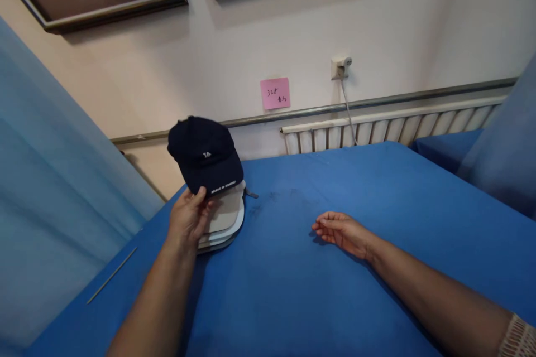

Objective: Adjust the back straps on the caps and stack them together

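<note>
My left hand (pixel 190 216) grips a dark navy baseball cap (pixel 205 150) by its brim, thumb on top. Small white lettering shows on the cap's front and along the brim edge. Right below it lies a stack of caps (pixel 226 217) with beige, white and grey brims; the navy cap hides their upper parts. A short grey strap (pixel 251 194) sticks out at the stack's right side. My right hand (pixel 341 233) is low over the table to the right, fingers loosely bent and holding nothing.
A blue cover lies over the table (pixel 285 290). A thin stick (pixel 112 275) rests near its left edge, beside a light-blue curtain (pixel 54 178). Behind stand a white radiator (pixel 335 136), a metal pipe (pixel 310 113) and a plugged socket (pixel 340 68) with a hanging cord.
</note>
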The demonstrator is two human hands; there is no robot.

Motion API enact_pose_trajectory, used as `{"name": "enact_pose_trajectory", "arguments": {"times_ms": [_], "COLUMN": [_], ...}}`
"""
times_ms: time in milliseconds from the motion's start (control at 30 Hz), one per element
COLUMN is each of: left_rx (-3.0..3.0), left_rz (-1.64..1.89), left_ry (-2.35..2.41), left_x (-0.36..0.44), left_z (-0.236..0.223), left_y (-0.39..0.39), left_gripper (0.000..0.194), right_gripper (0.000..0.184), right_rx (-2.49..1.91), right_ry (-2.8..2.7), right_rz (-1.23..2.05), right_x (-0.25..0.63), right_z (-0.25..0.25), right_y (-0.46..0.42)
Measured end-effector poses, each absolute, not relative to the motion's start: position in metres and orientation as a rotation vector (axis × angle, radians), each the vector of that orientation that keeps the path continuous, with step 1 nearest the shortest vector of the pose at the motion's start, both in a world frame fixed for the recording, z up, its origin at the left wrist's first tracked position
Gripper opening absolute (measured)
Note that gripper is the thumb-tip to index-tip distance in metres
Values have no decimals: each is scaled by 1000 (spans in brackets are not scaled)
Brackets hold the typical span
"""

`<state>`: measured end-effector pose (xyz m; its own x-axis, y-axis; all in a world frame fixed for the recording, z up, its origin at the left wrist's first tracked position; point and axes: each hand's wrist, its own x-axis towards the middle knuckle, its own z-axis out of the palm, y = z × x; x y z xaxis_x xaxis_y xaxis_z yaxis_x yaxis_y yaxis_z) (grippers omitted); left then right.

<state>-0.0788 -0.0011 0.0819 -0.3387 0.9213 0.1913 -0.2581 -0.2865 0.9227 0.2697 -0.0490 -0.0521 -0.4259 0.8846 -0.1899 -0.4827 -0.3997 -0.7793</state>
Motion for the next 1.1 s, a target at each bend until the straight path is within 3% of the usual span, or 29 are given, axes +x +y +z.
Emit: {"name": "enact_pose_trajectory", "arguments": {"times_ms": [233,400,467,600,667,900,1100], "left_rx": [847,1073,1226,1513,1627,1770,1721], "left_rz": [1690,1592,1416,692,494,517,1115], "left_ry": [1554,2034,1927,1406,1246,1163,1231], "left_x": [-120,-101,-74,7,47,129,130], "left_z": [53,44,35,14,2,-17,34], "left_y": [-44,-79,-86,-79,-68,-6,16], "left_gripper": [12,22,30,30,27,20,37], "right_gripper": [22,24,25,28,28,39,65], "right_rx": [-790,-902,-947,-985,-1010,-1135,-930], "right_ry": [-802,-818,-837,-960,-1047,-1031,-913], "right_rz": [1893,1713,1637,1581,1553,1310,1062], "right_x": [271,281,286,292,293,307,336], "right_z": [-55,-60,-62,-65,-65,-56,-12], "right_y": [-47,-36,-31,-24,-22,-14,-18]}}
